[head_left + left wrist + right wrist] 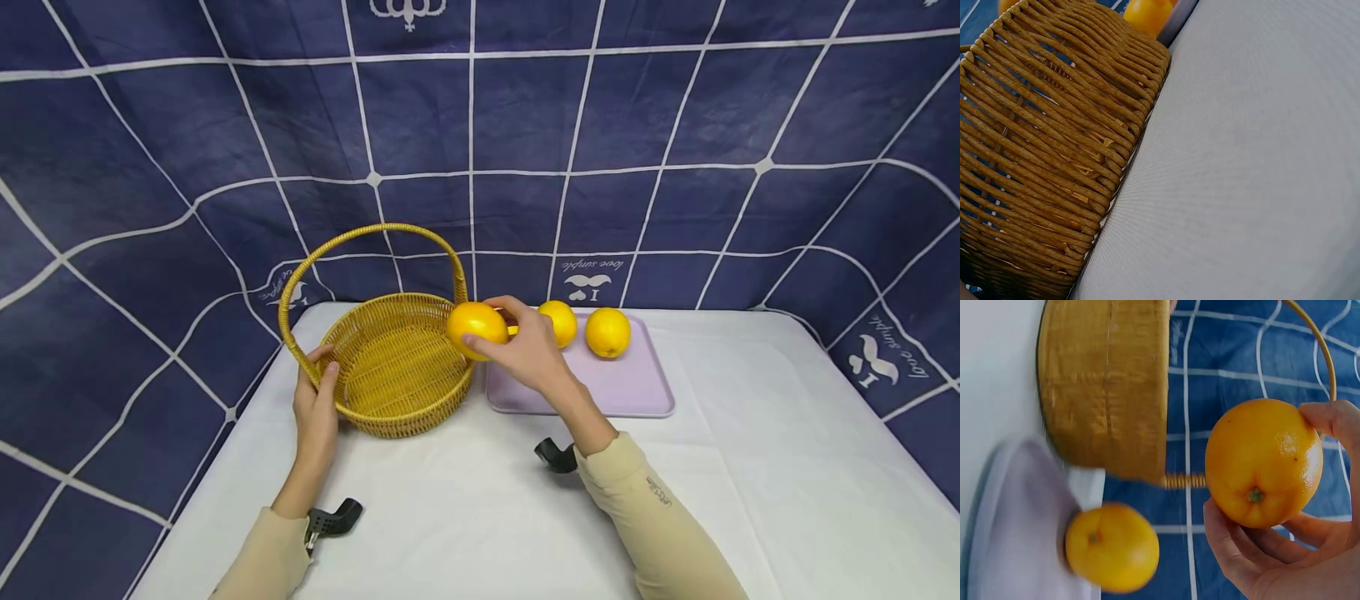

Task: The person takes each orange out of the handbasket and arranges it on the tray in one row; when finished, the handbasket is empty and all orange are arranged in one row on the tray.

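In the head view my right hand grips an orange at the right rim of a woven basket with a tall arched handle. The right wrist view shows thumb and fingers around that orange, its stem end facing the camera. My left hand holds the basket's left rim, thumb on the inner side and fingers outside. No fruit shows inside the basket. Two more oranges, one partly behind my right hand and another, lie on a lilac tray. Basket weave fills the left wrist view's left side.
A white-covered table carries the basket and the tray side by side. Behind and to the sides hangs a dark blue cloth with white grid lines. Black wrist mounts stick out from both cream sleeves.
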